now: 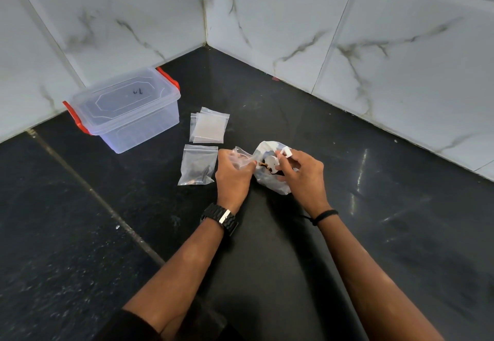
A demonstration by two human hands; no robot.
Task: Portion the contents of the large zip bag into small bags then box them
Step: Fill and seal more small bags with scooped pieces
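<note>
On the black counter lies the large zip bag (270, 177), crumpled, with brown and dark bits showing at its mouth. My right hand (303, 173) holds a small white scoop (279, 158) over that mouth. My left hand (232, 177) pinches a small clear bag (242, 157) open beside the large bag. A filled small bag (197, 165) with dark contents lies flat just left of my left hand. A short stack of flat small bags (209, 128) sits behind it.
A clear plastic box (125, 110) with red latches and its lid on stands at the back left near the wall. Marble-tiled walls (294, 19) meet in a corner behind. A seam runs diagonally across the counter (107, 207) on the left.
</note>
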